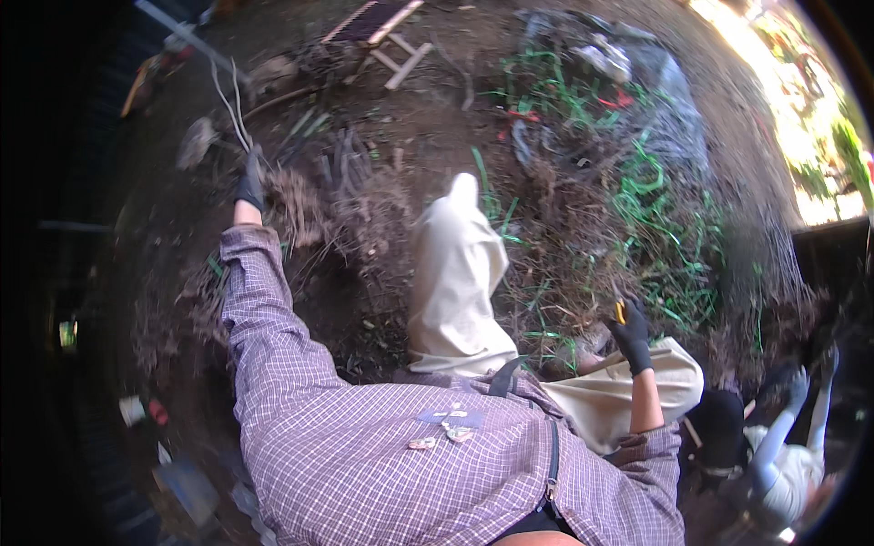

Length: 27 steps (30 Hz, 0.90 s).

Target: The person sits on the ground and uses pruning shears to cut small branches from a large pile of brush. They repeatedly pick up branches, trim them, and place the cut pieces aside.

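Observation:
My left hand (248,184), in a dark glove, reaches far out to the left. It is closed round the lower ends of some pale thin stems (228,105) that fan upward from it. Below that hand lies a pile of brown, root-like plant bundles (296,205). My right hand (630,337), also gloved, is closed on a small tool with a yellow handle (621,311); its working end is too small and blurred to make out. This hand is above my bent right knee, beside a heap of dry twigs (569,273) mixed with green plastic straps (642,187).
A small wooden stool (401,64) lies at the far middle. Grey plastic sheeting (674,86) sits behind the twig heap. At the lower right a co-worker (787,473) with light sleeves reaches out. A blue-grey container (187,491) is at the lower left. Dark soil (437,136) covers the ground.

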Each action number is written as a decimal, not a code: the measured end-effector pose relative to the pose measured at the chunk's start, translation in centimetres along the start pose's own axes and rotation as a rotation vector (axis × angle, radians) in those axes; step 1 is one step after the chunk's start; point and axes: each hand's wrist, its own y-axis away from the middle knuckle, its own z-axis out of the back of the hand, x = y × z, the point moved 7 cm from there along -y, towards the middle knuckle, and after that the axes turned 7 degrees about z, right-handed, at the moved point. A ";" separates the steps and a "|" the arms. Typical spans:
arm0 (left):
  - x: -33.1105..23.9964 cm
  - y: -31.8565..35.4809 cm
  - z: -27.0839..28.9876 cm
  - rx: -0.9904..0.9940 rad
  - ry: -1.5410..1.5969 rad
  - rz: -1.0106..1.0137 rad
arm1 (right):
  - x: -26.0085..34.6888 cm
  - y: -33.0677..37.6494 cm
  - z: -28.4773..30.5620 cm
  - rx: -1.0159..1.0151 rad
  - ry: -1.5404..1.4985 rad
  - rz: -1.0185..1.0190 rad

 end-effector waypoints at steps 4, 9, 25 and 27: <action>14.7 -4.2 0.5 -0.079 -0.944 0.006 | 1.7 -3.1 -1.8 -0.049 -0.026 0.042; 23.1 -4.5 -3.7 0.037 -1.657 0.209 | 0.8 -3.0 4.8 -0.080 -0.047 -0.066; 33.0 19.0 -72.3 1.031 -1.299 -0.445 | -6.6 -13.3 12.2 -0.594 -0.969 -0.177; 34.0 20.6 -73.9 0.720 -1.200 -0.505 | -7.5 -11.7 13.2 -0.567 -0.866 -0.191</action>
